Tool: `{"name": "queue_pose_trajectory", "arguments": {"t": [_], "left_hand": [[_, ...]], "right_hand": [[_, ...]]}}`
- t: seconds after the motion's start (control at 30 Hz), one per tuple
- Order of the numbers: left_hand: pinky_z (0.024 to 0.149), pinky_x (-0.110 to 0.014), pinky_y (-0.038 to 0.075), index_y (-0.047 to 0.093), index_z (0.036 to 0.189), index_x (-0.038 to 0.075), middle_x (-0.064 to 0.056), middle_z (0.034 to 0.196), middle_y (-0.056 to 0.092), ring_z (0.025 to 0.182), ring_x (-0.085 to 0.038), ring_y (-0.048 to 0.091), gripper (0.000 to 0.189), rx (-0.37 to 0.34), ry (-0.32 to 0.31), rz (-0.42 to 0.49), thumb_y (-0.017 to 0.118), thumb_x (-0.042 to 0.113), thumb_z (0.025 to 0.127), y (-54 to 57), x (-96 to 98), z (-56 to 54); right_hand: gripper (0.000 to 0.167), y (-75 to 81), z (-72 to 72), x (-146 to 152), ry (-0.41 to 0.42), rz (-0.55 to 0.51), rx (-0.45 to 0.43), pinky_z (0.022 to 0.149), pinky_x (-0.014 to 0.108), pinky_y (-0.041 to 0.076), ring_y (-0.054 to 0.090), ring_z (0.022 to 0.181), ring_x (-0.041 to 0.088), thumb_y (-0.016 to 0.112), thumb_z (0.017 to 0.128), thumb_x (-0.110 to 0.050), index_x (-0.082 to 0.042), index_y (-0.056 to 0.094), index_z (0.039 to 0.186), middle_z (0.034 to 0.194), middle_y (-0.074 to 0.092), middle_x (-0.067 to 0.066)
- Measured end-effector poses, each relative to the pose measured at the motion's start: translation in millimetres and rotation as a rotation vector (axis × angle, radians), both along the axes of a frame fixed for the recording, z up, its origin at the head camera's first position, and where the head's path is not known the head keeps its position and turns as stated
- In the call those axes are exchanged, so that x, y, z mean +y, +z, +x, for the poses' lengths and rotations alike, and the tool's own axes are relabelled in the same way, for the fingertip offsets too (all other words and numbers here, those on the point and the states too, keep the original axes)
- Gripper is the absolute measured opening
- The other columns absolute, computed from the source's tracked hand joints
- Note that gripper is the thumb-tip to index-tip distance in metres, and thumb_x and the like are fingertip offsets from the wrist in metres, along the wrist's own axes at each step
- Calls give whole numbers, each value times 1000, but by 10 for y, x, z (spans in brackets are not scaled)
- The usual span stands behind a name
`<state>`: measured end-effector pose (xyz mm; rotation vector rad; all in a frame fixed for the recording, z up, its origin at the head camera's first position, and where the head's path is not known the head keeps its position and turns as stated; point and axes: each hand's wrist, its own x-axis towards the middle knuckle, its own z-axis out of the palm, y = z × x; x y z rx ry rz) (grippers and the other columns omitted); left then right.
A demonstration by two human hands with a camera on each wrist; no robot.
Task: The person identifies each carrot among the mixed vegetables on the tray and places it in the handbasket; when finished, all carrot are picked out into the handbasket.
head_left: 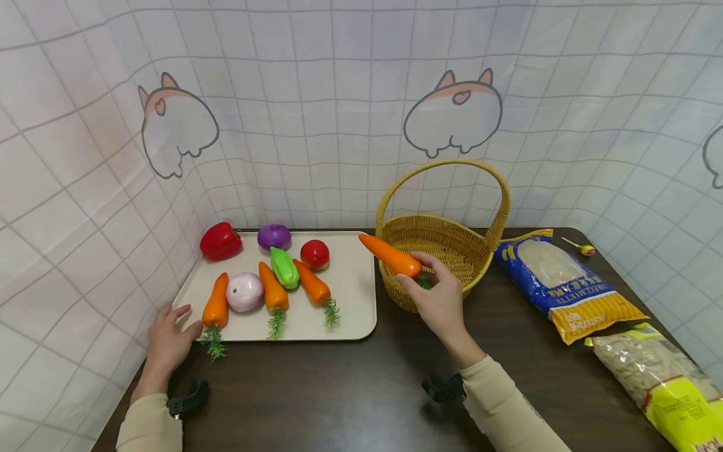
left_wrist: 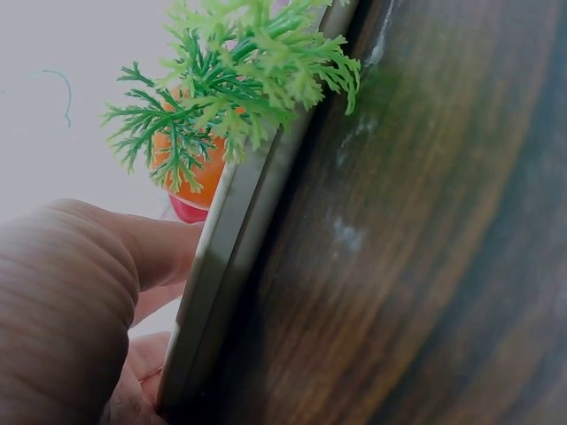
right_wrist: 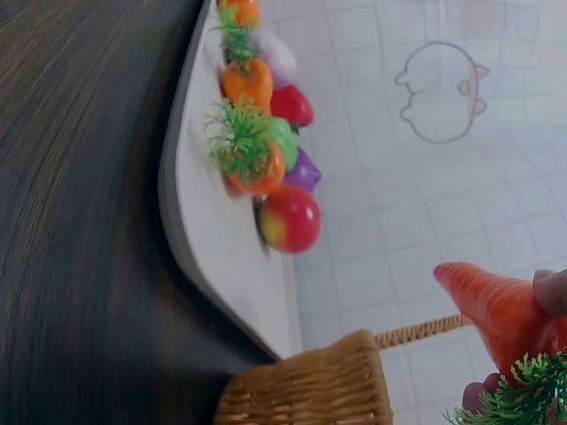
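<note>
My head view is evenly bright; the white grid-patterned wall covering (head_left: pixel 350 125) bends toward the edges, and the dark brown wooden table (head_left: pixel 316 402) shines softly. My wrist views are hazier, the left one palely washed out.

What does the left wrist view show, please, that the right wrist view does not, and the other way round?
Only the left wrist view: the left hand at the edge of the tray, and pale marks on the table.

Only the right wrist view: the basket, part of the right hand holding a raised carrot, the round red fruit and the green vegetable.

Both: the tray, the dark table and the leafy carrot nearest the left hand.
</note>
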<state>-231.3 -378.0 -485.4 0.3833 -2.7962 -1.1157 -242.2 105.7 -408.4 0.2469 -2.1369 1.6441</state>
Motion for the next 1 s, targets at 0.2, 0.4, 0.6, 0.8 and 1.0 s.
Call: {"name": "queue_pose_trajectory", "arguments": {"t": [0.2,0.4,0.6,0.8,1.0], "left_hand": [[109,-68,12,38,142,-11,-33,157,1,141,-56,4,59,-7,13,4,56,21,96,-8,-4,11],[109,-68,12,37,142,-11,-34,157,2,141,-56,4,58,1,15,-7,54,22,97,-2,0,7],[110,-67,12,37,142,-11,-33,157,2,141,-55,4,58,-12,18,-6,53,22,97,8,7,1],[110,-67,12,38,141,-11,-34,157,3,141,-56,4,57,-8,17,-9,54,21,97,12,9,-2],[109,-68,12,38,141,-12,-35,156,3,140,-57,5,57,-1,21,-4,54,21,96,11,15,7]], "right_hand": [[43,77,111,121,-56,25,-7,63,17,52,65,88,25,78,82,-11,-6,65,123,120,65,12],[40,200,257,214,-120,61,-4,64,16,49,62,84,20,76,83,-8,-1,65,121,118,66,15],[40,-31,43,423,-175,72,1,67,13,48,61,84,13,77,83,-16,-6,67,120,117,68,10],[41,-109,-174,635,-203,59,-59,68,14,45,57,101,18,75,86,-23,-6,65,122,118,66,10],[46,-111,-356,779,-203,25,-156,80,20,45,55,107,20,73,87,-27,-6,63,126,121,64,11]]}}
